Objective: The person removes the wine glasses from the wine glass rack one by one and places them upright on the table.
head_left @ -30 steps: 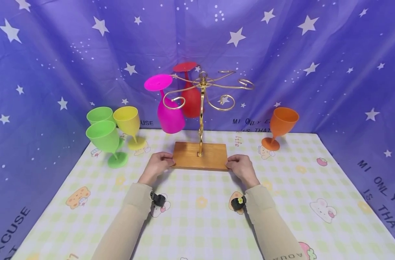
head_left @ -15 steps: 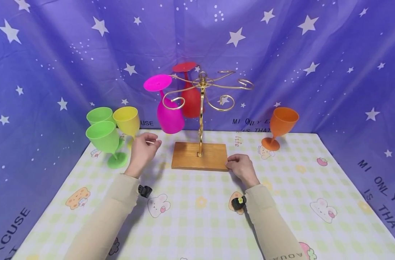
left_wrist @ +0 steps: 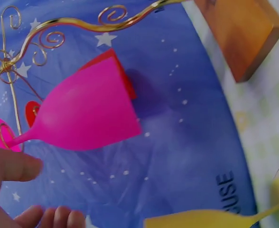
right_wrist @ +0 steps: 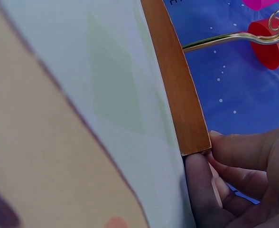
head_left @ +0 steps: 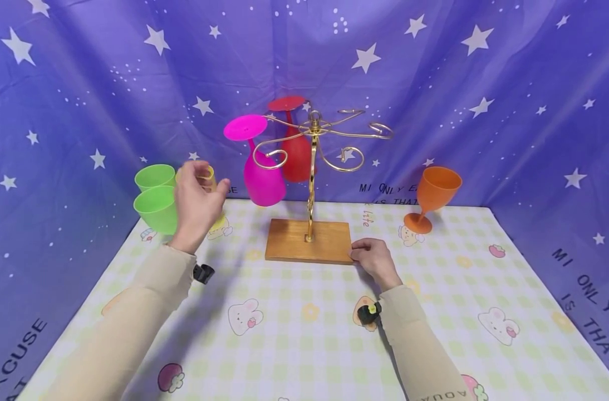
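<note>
My left hand [head_left: 196, 203] is raised over the yellow goblet [left_wrist: 201, 219], overlapping it in the head view. Thumb and fingers are spread apart, with nothing between them in the left wrist view. My right hand [head_left: 374, 259] pinches the near right corner of a wooden base [right_wrist: 177, 95], thumb on one face and fingers against the edge. From that base rises a gold wire glass rack [head_left: 312, 184] with curled arms. A magenta goblet [head_left: 264, 184] and a red goblet [head_left: 296, 159] hang upside down on its left arms.
Two green goblets, one behind [head_left: 155, 175] and one in front [head_left: 155, 209], stand left of my left hand, the front one partly hidden by it. An orange goblet [head_left: 437, 189] stands upright at the back right. A starry blue curtain [head_left: 414, 72] encloses the checked tablecloth [head_left: 304, 356].
My left hand has let go of the wooden base's left end and moved left and up to the yellow goblet. My right hand keeps its place on the base.
</note>
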Available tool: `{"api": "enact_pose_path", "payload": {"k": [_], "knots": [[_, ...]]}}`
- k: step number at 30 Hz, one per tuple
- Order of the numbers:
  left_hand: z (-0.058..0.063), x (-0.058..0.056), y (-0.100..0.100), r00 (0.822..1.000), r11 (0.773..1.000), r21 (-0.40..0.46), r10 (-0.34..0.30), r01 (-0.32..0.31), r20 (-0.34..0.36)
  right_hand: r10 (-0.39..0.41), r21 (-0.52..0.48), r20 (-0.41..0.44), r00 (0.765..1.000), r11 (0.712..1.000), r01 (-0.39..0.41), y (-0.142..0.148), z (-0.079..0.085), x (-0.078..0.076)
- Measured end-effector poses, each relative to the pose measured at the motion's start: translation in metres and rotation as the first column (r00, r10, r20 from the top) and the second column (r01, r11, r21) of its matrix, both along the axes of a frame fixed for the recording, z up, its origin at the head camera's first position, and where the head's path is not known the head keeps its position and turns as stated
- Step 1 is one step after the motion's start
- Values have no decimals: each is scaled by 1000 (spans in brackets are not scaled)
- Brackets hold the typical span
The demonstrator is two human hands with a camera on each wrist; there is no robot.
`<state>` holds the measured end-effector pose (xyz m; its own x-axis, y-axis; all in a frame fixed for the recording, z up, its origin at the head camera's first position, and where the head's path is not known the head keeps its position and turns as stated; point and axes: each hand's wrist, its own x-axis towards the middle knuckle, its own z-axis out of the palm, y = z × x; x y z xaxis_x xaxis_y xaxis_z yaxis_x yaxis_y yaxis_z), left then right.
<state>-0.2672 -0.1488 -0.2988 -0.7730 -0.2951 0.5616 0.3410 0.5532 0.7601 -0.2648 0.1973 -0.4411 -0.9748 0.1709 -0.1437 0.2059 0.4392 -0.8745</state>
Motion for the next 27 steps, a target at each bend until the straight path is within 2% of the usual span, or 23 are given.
{"api": "enact_pose_path", "payload": {"k": [4, 8, 11, 15, 20, 27], "knots": [[15, -1, 0, 990, 1000, 6, 27, -27, -138, 4, 0, 9, 1000, 1000, -4, 0, -1, 0], [29, -1, 2, 972, 998, -31, 51, -60, -231, 8, -7, 11, 1000, 1000, -8, 1, -1, 0], [36, -3, 1, 941, 986, -136, 43, -94, -337, 9, -15, 19, 1000, 1000, -9, 0, 0, 1], [41, -9, 1, 878, 958, -264, -26, -115, -477, 12, -24, 30, 999, 1000, -11, -1, 2, 1], [46, -14, 5, 831, 929, -360, -132, -87, -541, 14, -18, 24, 1000, 1000, -13, 0, 3, 2], [50, -18, 5, 795, 877, -476, -239, -70, -557, 9, -8, 36, 999, 1000, -9, 0, 1, 1]]}}
